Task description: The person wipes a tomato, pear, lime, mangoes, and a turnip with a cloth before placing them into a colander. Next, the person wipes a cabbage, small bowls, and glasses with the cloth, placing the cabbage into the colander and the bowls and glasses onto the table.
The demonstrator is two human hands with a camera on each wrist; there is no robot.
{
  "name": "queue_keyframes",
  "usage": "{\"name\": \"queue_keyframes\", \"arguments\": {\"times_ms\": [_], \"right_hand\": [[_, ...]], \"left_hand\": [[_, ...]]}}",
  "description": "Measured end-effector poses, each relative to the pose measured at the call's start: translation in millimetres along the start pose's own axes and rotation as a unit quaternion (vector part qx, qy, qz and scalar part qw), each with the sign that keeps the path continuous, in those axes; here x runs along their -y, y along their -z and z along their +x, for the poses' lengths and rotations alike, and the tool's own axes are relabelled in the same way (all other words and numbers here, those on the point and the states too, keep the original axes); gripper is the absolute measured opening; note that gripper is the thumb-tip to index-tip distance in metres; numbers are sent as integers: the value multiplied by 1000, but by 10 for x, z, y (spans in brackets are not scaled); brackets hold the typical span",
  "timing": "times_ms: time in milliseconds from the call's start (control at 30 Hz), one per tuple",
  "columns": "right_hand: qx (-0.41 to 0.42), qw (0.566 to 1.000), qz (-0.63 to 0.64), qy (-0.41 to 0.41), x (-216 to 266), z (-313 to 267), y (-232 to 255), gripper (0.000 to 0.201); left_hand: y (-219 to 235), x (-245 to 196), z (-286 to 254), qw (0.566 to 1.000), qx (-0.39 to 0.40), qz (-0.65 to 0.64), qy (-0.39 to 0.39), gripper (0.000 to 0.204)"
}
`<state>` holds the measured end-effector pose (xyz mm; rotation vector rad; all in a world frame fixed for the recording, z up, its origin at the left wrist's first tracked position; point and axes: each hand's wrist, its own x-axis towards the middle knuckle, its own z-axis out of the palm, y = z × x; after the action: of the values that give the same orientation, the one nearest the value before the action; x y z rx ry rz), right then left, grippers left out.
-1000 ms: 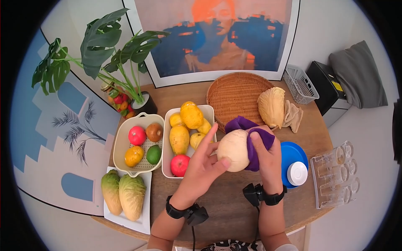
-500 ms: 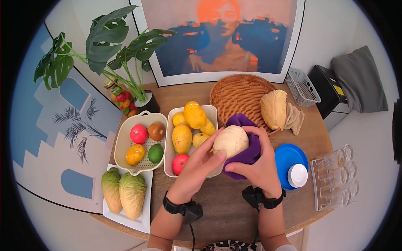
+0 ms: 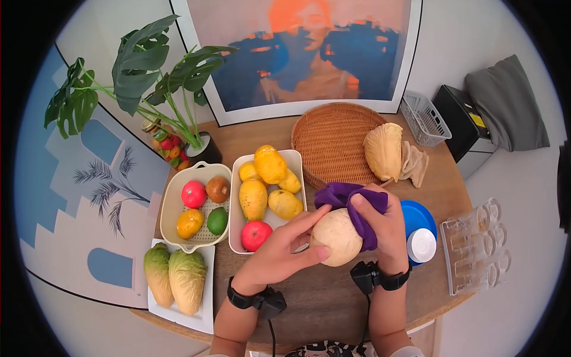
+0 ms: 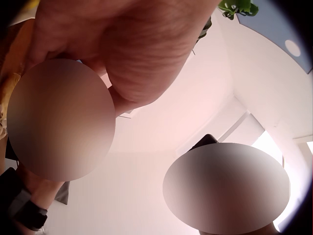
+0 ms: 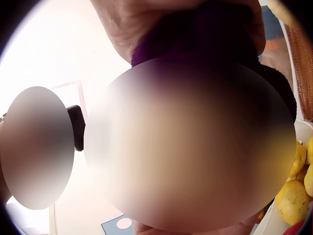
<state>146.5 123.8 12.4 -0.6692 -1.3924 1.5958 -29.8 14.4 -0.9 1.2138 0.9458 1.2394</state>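
Fingers (image 3: 309,220) of the left hand (image 3: 269,256) are parted round a pale globe (image 3: 337,239) and hold it: thumb on its near face, another finger along its upper left. Right hand (image 3: 388,229) grips a purple cloth (image 3: 370,235), thumb laid over it, the rest mostly hidden, so their spread cannot be told. Cloth lies between this hand and the globe's upper right. Globe is held over the bench (image 3: 309,303), between the hands.

Globe: round, cream, with faint darker marks. Cloth: bunched, folded round one side. Blurred patches cover much of both wrist views.

Pose: left forearm slants up and rightward, palm side toward the globe; right forearm nearly vertical in the head view, hand tipped left. Black bands (image 3: 242,295) on both wrists.

Bench, left to right: two cabbages (image 3: 187,282) on a white dish; basket (image 3: 205,209) of mixed fruit; white tub (image 3: 235,208) with yellow fruit (image 3: 253,199) and one red; wicker tray (image 3: 324,143) beyond the cloth; blue plate (image 3: 416,215) bearing a white lid (image 3: 422,244); clear mugs (image 3: 489,245).
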Motion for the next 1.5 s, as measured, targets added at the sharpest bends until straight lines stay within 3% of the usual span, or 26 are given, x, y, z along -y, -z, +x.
{"name": "queue_keyframes", "arguments": {"times_ms": [100,167,200,300,433,667,733,767,800,867,900,1167,1267,1333,1433,1500], "right_hand": [[14,1000,9,1,6,-5,-21,21],[23,999,-32,24,39,-31,-40,41],[25,999,-31,24,19,-22,-47,41],[115,966,-208,105,-102,3,-83,88],[106,946,-260,161,-45,-11,-231,93],[94,958,-202,178,-95,7,-146,78],[67,993,-59,79,-75,-7,-136,65],[46,990,-72,113,-61,-11,-135,46],[46,990,-72,112,-43,-14,-125,46],[17,1000,16,5,-12,-14,-92,36],[12,999,26,14,-43,0,-89,32],[-5,999,-12,-33,-110,39,-100,32],[-14,999,-40,-17,-123,41,-116,31],[-19,998,-67,-9,-131,40,-121,29],[-23,996,-76,48,-122,31,-121,25],[8,994,-90,66,-48,0,-120,43]], "left_hand": [[-47,-89,2,998,-16,-65,-1,73],[-89,-104,29,994,-35,-105,-6,73],[-101,-79,54,990,-59,-124,-14,73],[-100,-57,81,983,-116,-137,-21,70],[-84,-125,48,969,-166,-182,-10,56],[-74,-145,46,970,-125,-207,-1,55],[-97,-102,42,985,-120,-123,-16,60],[-97,-92,44,985,-120,-123,-16,60],[-99,-83,47,990,-97,-91,-37,62],[-114,-61,50,994,-72,-59,-57,64],[-123,-46,37,996,-53,-45,-64,65],[-65,-74,-2,999,-26,5,-36,69],[-102,-59,23,993,-52,86,-60,73],[-140,-55,40,985,-107,132,-30,78],[-82,37,65,993,-93,42,-58,74],[-109,-30,70,993,-104,-20,-51,72]]}}
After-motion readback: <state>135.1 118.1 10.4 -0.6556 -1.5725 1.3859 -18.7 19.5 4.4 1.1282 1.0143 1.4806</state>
